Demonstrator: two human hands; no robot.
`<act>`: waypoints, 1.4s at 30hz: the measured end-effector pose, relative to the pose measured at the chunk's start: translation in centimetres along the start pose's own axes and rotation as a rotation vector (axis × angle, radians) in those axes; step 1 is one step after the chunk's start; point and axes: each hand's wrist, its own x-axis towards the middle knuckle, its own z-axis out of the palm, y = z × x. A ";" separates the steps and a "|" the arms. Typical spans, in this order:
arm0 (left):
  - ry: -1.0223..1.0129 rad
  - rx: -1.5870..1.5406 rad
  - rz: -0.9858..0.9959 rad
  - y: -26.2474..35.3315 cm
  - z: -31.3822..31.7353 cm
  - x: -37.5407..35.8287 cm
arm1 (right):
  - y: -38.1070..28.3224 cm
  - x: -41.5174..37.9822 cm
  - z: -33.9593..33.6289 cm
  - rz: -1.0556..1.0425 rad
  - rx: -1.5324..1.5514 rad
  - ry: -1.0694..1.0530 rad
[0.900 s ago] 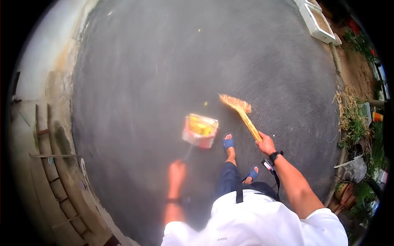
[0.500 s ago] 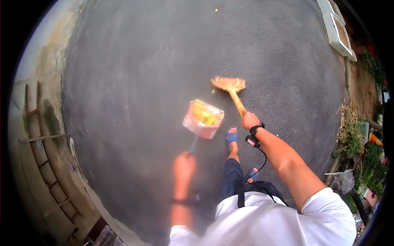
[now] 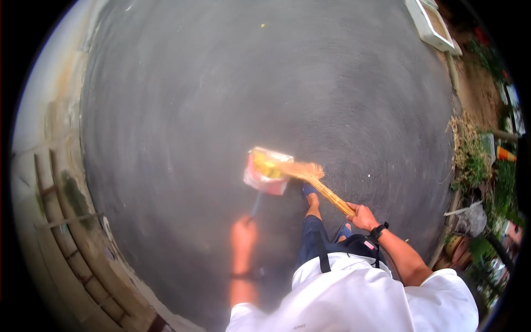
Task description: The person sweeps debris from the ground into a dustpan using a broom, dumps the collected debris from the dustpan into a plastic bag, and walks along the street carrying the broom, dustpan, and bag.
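Note:
My left hand (image 3: 244,233), blurred, is closed round the thin handle of a dustpan (image 3: 264,185). The pan is pale and reddish, with a heap of yellow bits (image 3: 266,164) inside. In my right hand (image 3: 362,216) is the yellow handle of a straw broom (image 3: 326,191), gripped near its end. The broom slants up and left, and its bristles overlap the right side of the pan's opening. Both tools are in front of my feet in blue sandals (image 3: 310,190).
Dark asphalt (image 3: 182,110) spreads all round. A small yellow speck (image 3: 263,25) lies far ahead. Along the left runs a wall with a ladder-like frame (image 3: 61,221). White planter boxes (image 3: 431,27), plants (image 3: 475,160) and an orange cone (image 3: 505,154) line the right edge.
My right hand has drawn back toward my body, bringing the broom's bristles down and over to the dustpan. The dustpan has shifted slightly nearer to me.

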 end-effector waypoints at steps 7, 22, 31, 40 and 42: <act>-0.106 -0.135 0.007 -1.0 3.7 0.5 | 11.5 -2.5 -0.8 -0.014 0.181 0.217; -0.339 0.035 0.450 13.8 12.8 -8.4 | 38.8 -19.7 6.9 0.275 1.615 0.532; -0.544 0.333 0.882 28.9 28.2 -16.0 | 53.5 -27.8 17.6 0.302 2.098 0.763; -0.787 0.677 1.223 43.4 52.1 -28.0 | 60.7 -32.1 25.3 0.416 2.363 1.112; -0.792 0.769 1.404 45.9 57.2 -29.3 | 62.4 -32.3 25.5 0.512 2.448 1.095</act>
